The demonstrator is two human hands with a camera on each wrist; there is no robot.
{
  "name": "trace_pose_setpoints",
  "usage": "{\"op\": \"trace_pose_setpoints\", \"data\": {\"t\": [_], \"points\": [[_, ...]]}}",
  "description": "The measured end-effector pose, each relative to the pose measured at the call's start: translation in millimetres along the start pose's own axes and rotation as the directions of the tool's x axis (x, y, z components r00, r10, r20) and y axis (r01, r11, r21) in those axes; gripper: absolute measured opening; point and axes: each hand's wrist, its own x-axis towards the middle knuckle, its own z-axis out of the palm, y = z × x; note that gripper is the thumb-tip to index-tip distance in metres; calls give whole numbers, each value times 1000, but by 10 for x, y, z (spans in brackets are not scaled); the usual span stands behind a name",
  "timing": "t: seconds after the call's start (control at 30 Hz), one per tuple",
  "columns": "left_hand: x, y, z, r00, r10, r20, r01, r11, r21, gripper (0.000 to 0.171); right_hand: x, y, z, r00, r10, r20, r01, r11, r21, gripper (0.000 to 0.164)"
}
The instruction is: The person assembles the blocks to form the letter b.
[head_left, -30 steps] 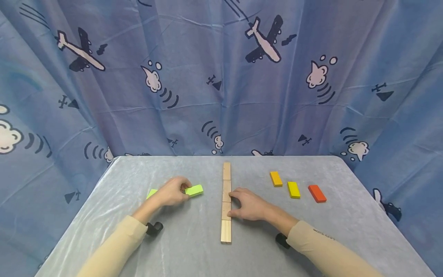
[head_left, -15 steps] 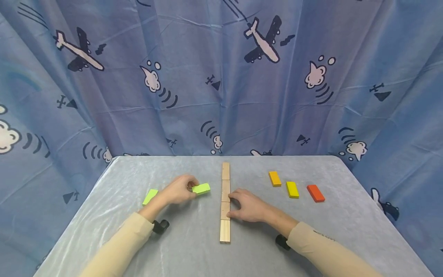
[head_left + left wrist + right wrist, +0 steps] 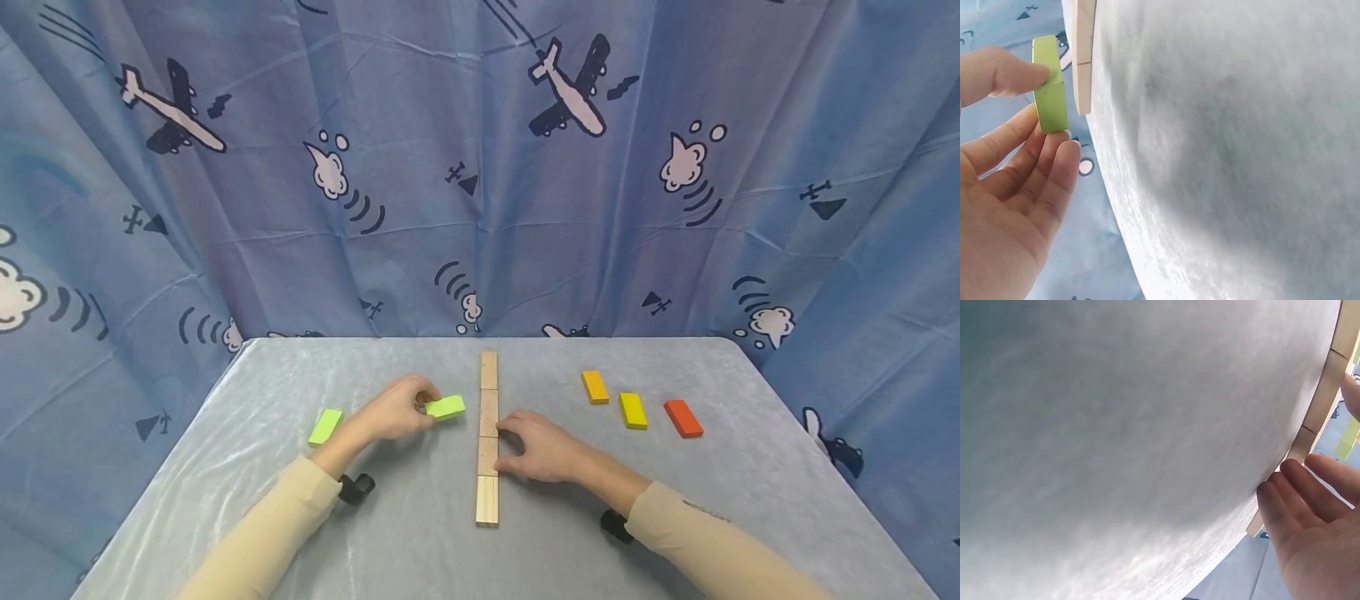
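Pinched between the thumb and fingers of my left hand (image 3: 402,410) is a lime-green wooden block (image 3: 447,407). It is held just left of a straight row of plain wooden blocks (image 3: 487,454), with a gap between them. The left wrist view shows the thumb on one side of the green block (image 3: 1052,109) and fingertips on the other. My right hand (image 3: 546,450) has its thumb and fingertips against the right side of the row, spread along its middle blocks. In the right wrist view its loosely bent fingers (image 3: 1291,506) touch the row's side.
Another lime-green block (image 3: 326,427) lies left of the left forearm. On the right lie an orange block (image 3: 596,387), a yellow block (image 3: 633,411) and a red block (image 3: 683,418). Behind the grey cloth-covered table (image 3: 405,533) hangs a blue curtain (image 3: 420,167).
My left hand has moved right with the green block, closer to the wooden row, uncovering the other green block. My right hand stays at the row.
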Motion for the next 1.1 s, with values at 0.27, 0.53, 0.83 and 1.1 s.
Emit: {"op": "trace_pose_setpoints", "data": {"t": [0.27, 0.53, 0.83, 1.1], "points": [[54, 83, 53, 1000, 10, 5, -10, 1000, -28, 32, -130, 133, -67, 999, -37, -30, 37, 999, -10, 51], [139, 212, 134, 999, 52, 16, -51, 997, -56, 33, -318, 329, -204, 997, 24, -67, -27, 999, -47, 48], [243, 283, 285, 993, 105, 46, -103, 994, -45, 35, -537, 632, -405, 989, 28, -143, -43, 994, -104, 44], [282, 400, 343, 991, 122, 48, -121, 992, -30, 34, -679, 883, -611, 967, 96, -238, -126, 985, -116, 43]]}}
